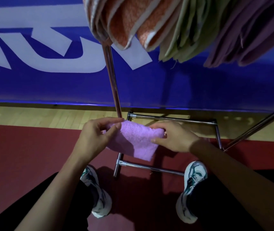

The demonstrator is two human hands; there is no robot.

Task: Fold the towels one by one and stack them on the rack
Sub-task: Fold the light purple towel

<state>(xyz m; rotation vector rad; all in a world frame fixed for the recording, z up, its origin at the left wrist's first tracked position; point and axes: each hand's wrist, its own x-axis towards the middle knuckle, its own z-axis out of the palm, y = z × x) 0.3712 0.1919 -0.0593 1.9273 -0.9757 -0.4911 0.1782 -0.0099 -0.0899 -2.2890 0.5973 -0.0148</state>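
Head view looks down on a folded lilac towel [133,140] held in the air between both hands, above the chrome rack base [171,117]. Left hand [94,137] pinches the towel's left edge, fingers [114,121] curled on the cloth. Right hand [174,136] grips the right edge, thumb on top and fingers curled round it. Orange towels [128,22], green towels [182,32] and purple towels [249,34] hang from the rack overhead. Two sneakers [193,189] stand on the red floor [24,155].
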